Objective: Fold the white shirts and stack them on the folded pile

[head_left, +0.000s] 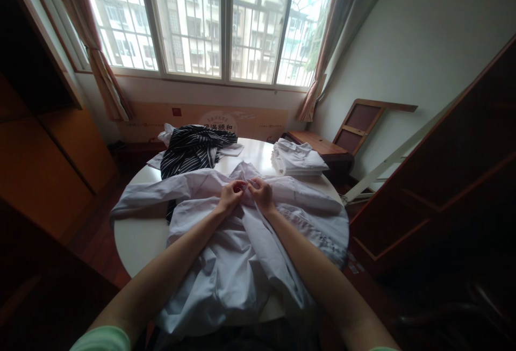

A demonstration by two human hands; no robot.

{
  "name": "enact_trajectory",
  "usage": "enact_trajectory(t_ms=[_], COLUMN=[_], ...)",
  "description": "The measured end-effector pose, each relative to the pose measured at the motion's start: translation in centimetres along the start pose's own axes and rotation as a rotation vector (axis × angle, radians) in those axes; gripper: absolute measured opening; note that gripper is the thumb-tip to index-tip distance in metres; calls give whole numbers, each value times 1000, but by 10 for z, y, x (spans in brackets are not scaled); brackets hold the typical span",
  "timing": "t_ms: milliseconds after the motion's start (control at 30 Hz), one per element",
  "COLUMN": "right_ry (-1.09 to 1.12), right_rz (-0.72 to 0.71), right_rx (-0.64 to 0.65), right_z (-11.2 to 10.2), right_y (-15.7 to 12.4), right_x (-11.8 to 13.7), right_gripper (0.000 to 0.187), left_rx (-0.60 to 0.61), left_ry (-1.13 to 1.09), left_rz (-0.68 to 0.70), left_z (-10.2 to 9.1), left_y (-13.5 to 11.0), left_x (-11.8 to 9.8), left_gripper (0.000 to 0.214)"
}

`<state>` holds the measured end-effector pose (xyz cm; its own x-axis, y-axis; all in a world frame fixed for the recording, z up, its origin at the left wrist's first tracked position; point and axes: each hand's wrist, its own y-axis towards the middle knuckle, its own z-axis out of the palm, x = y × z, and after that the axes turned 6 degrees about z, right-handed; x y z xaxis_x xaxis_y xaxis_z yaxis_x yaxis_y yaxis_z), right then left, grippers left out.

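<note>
A white long-sleeved shirt (229, 265) lies spread over the round table, its collar end away from me and its lower part draping over the near edge. One sleeve stretches out to the left, and the right side reaches the table's right rim. Just below the collar, my left hand (233, 194) and my right hand (261, 194) meet, almost touching. Each pinches the fabric at the front opening between thumb and fingers. Whatever small part of the shirt sits between the fingertips is too small to make out.
On the white round table (137, 243), a black-and-white striped garment (189, 152) lies heaped at the back left over other white cloth. A stack of folded white shirts (300, 157) sits back right. Beyond are a wooden cabinet (318, 144), a windowed wall and dark furniture at both sides.
</note>
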<state>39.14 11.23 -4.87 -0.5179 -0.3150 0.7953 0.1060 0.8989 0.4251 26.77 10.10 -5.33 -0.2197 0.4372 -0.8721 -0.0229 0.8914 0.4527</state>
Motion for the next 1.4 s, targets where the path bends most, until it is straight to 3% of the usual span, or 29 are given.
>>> enact_trajectory(t_ms=[100,233,300,367,500,567,833,1400], right_ry=[75,128,129,101,-74,-160,-288,-321], right_rz=[83,296,318,231,-26,-68,-48,-40], right_rx=[-97,-335,-388,-331,23,97,64,83], right_z=[-4,-15,-16,-12,1,5,1,4], right_y=[2,7,6,4,-5,-7,-8,-6], right_x=[2,2,2,2,5,6,6,3], right_gripper=[23,37,41,37,19,17,19,20], left_rx=[-53,-295,-363,-319,-134,-114,-99,-121], left_ry=[55,142,141,108,43,31,15,31], left_rz=[36,49,27,18,37,29,35,41], left_z=[0,-3,-5,-5,-1,0,0,-1], left_y=[0,1,1,1,1,1,1,2], left_x=[2,5,6,7,5,4,4,10], left_gripper=[30,34,34,32,27,26,22,22])
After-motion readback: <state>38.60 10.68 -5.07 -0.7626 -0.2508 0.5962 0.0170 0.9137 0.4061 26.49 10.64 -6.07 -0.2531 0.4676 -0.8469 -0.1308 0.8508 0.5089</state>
